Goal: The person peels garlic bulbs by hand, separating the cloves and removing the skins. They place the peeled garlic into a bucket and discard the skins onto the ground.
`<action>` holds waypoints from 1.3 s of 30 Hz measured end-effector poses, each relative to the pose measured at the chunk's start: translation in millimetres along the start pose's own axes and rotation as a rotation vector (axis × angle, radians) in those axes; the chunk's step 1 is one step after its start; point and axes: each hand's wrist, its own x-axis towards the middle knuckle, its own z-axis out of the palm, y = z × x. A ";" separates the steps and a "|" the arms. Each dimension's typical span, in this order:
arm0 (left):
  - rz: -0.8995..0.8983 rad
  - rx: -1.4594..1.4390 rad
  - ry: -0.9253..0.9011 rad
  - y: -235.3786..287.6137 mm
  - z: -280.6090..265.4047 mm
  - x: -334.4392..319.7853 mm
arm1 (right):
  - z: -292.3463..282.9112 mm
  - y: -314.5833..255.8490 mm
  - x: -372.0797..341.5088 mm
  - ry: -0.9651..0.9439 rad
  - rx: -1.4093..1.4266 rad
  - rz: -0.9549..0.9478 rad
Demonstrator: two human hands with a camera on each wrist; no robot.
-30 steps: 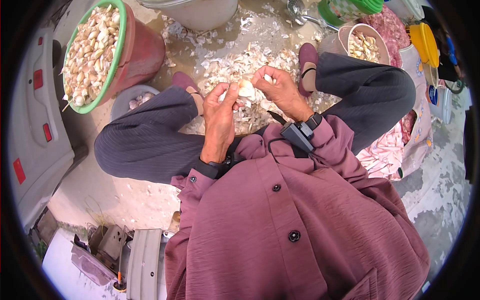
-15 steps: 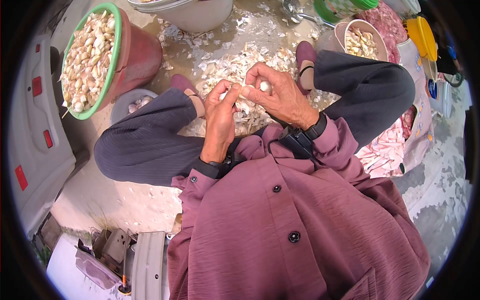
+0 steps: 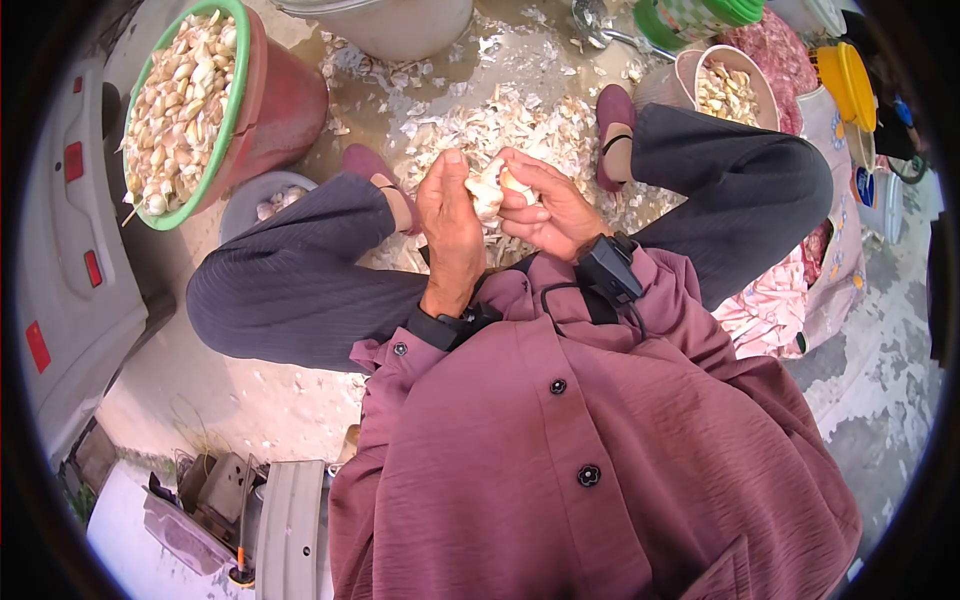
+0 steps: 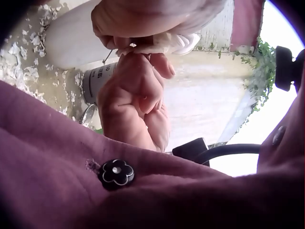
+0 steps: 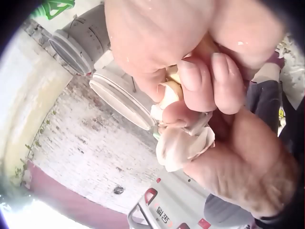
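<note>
In the head view my left hand (image 3: 452, 225) grips a white piece of garlic (image 3: 484, 196) at its fingertips. Beside it, touching that piece, my right hand (image 3: 556, 212) pinches a garlic clove (image 3: 517, 186) with its fingers curled. The right wrist view shows the pale clove (image 5: 170, 93) under my right hand (image 5: 162, 33); just below, papery garlic (image 5: 178, 149) lies against my left hand (image 5: 238, 167). White garlic skin (image 4: 185, 44) sticks out between the hands in the left wrist view. Loose peelings (image 3: 540, 125) cover the ground beyond the hands.
A red bucket with a green rim (image 3: 238, 110), full of cloves, stands at the upper left, with a grey basin (image 3: 238, 208) beside it. At the upper right is a pinkish tub of cloves (image 3: 768, 92). A white bucket (image 3: 415, 30) stands at the top.
My right hand has turned, its fingers now curled in front of the left hand's garlic. The left thumb has straightened upward, and the garlic between the hands shows more fully.
</note>
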 end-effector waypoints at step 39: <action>-0.079 0.127 -0.091 -9.2 -38.9 13.1 | -15.8 -98.9 -42.4 0.000 0.303 -0.513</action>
